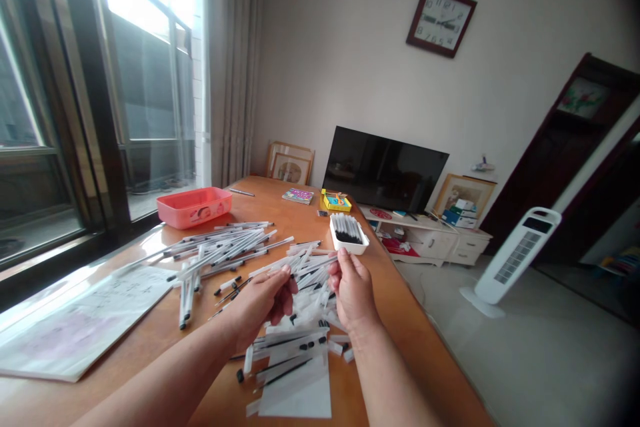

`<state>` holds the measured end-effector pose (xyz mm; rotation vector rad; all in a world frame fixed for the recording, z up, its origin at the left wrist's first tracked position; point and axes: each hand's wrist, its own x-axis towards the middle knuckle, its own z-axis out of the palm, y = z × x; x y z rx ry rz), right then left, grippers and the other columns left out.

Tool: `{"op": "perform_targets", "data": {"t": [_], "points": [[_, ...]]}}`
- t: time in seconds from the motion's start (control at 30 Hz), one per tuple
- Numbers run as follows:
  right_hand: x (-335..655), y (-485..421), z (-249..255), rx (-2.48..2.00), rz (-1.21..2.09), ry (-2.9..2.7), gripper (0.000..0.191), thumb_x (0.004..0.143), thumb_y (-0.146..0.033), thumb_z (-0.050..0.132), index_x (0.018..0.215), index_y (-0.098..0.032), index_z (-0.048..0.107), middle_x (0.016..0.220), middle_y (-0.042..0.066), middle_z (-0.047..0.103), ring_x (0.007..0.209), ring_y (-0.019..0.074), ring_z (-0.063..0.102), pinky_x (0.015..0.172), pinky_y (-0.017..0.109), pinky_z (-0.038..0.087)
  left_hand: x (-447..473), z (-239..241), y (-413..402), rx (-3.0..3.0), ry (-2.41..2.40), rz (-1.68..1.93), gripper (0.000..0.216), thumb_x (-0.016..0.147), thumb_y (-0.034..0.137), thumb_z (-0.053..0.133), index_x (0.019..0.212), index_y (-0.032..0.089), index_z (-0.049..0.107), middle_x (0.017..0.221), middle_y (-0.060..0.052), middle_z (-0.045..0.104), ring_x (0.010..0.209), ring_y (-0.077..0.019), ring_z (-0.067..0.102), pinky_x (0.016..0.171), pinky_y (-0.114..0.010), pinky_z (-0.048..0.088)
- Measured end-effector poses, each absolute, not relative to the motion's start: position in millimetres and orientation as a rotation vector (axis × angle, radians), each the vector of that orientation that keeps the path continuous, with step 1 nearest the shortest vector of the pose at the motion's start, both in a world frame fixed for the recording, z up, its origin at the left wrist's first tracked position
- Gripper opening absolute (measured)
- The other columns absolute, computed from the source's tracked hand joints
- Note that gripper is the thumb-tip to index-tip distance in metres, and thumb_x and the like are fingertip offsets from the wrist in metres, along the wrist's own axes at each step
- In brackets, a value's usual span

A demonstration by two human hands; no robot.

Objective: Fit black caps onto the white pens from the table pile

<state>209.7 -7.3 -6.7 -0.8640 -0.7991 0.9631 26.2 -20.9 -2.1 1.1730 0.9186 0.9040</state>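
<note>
My left hand [265, 297] is closed in a pinch, thumb against forefinger, above the middle of the wooden table. My right hand [354, 287] is pinched too, a short way to the right. A slim translucent pen [316, 265] seems to stretch between both sets of fingertips, though its ends are hidden. Below lie loose clear barrels and caps in a heap [313, 300]. Black-tipped refills [283, 373] rest near a white sheet [300, 400]. To the left is a pile of pens [235, 247]. Just beyond my right hand, a white tray [356, 248] holds upright clear tubes with black ends.
A red plastic box [193, 212] stands at the table's left side, behind a large paper booklet [75, 327]. Farther back are a small book [298, 196] and a yellow box [336, 201]. The table edge runs along my right, with a tower fan [517, 260] beyond.
</note>
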Motion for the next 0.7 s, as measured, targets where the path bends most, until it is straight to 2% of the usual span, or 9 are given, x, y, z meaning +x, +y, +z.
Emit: {"op": "perform_targets", "data": {"t": [0.1, 0.17, 0.3, 0.37, 0.47, 0.53, 0.63, 0.7], "points": [[210.9, -5.9, -8.7, -0.871, 0.945, -0.788, 0.041, 0.087, -0.057, 0.071, 0.086, -0.017, 0.069, 0.065, -0.003, 0.054, 0.047, 0.006, 0.039, 0.042, 0.019, 0.029, 27.0, 0.4, -22.7, 1.22, 0.847, 0.949, 0.04, 0.093, 0.058, 0.058, 0.085, 0.019, 0.056, 0.071, -0.001, 0.065, 0.05, -0.009, 0.046, 0.049, -0.022, 0.03], [211.3, -5.6, -9.2, -0.866, 0.947, -0.795, 0.04, 0.087, -0.057, 0.071, 0.086, -0.017, 0.069, 0.066, -0.003, 0.054, 0.047, 0.006, 0.039, 0.042, 0.019, 0.029, 26.8, 0.9, -22.9, 1.237, 0.833, 0.94, 0.038, 0.093, 0.055, 0.06, 0.082, 0.019, 0.054, 0.068, 0.0, 0.063, 0.05, -0.0088, 0.046, 0.05, -0.022, 0.031], [211.0, -6.7, -8.4, -0.855, 0.954, -0.826, 0.041, 0.089, -0.058, 0.069, 0.089, -0.016, 0.07, 0.066, -0.003, 0.054, 0.048, 0.0058, 0.039, 0.043, 0.018, 0.029, 24.9, -0.7, -21.4, 1.209, 0.9, 0.88, 0.044, 0.095, 0.06, 0.051, 0.082, 0.018, 0.056, 0.057, 0.0, 0.058, 0.048, -0.0112, 0.046, 0.049, -0.023, 0.031], [210.9, -7.1, -8.0, -0.864, 0.946, -0.83, 0.042, 0.089, -0.058, 0.069, 0.089, -0.016, 0.071, 0.066, -0.003, 0.054, 0.048, 0.0058, 0.039, 0.043, 0.018, 0.03, 24.0, -1.8, -20.5, 1.2, 0.905, 0.887, 0.047, 0.095, 0.063, 0.05, 0.085, 0.018, 0.058, 0.062, -0.002, 0.063, 0.049, -0.0115, 0.048, 0.049, -0.023, 0.031], [210.8, -6.8, -8.0, -0.88, 0.93, -0.822, 0.042, 0.089, -0.058, 0.069, 0.088, -0.017, 0.071, 0.066, -0.003, 0.054, 0.048, 0.0059, 0.039, 0.043, 0.019, 0.03, 23.9, -3.2, -19.6, 1.223, 0.855, 0.937, 0.043, 0.093, 0.061, 0.058, 0.087, 0.018, 0.057, 0.074, -0.003, 0.067, 0.052, -0.0101, 0.05, 0.051, -0.023, 0.033], [210.6, -6.4, -8.0, -0.883, 0.934, -0.82, 0.041, 0.088, -0.058, 0.069, 0.088, -0.017, 0.071, 0.066, -0.003, 0.054, 0.048, 0.0061, 0.039, 0.043, 0.019, 0.03, 24.1, -4.0, -19.2, 1.249, 0.838, 0.94, 0.041, 0.092, 0.059, 0.06, 0.084, 0.018, 0.055, 0.072, -0.001, 0.066, 0.053, -0.0096, 0.049, 0.052, -0.023, 0.033], [210.6, -6.4, -7.7, -0.873, 0.946, -0.823, 0.041, 0.088, -0.058, 0.069, 0.088, -0.017, 0.071, 0.066, -0.003, 0.054, 0.048, 0.0063, 0.039, 0.043, 0.019, 0.03, 24.2, -4.8, -18.7, 1.251, 0.9, 0.896, 0.048, 0.094, 0.064, 0.051, 0.083, 0.018, 0.056, 0.062, -0.001, 0.062, 0.05, -0.0112, 0.048, 0.051, -0.024, 0.032], [211.0, -6.5, -7.6, -0.873, 0.945, -0.821, 0.041, 0.087, -0.058, 0.07, 0.088, -0.017, 0.071, 0.066, -0.002, 0.054, 0.049, 0.0065, 0.039, 0.043, 0.019, 0.03, 23.9, -4.9, -18.4, 1.242, 0.936, 0.895, 0.052, 0.094, 0.068, 0.047, 0.086, 0.018, 0.058, 0.064, -0.003, 0.064, 0.051, -0.012, 0.049, 0.051, -0.024, 0.033]]}}
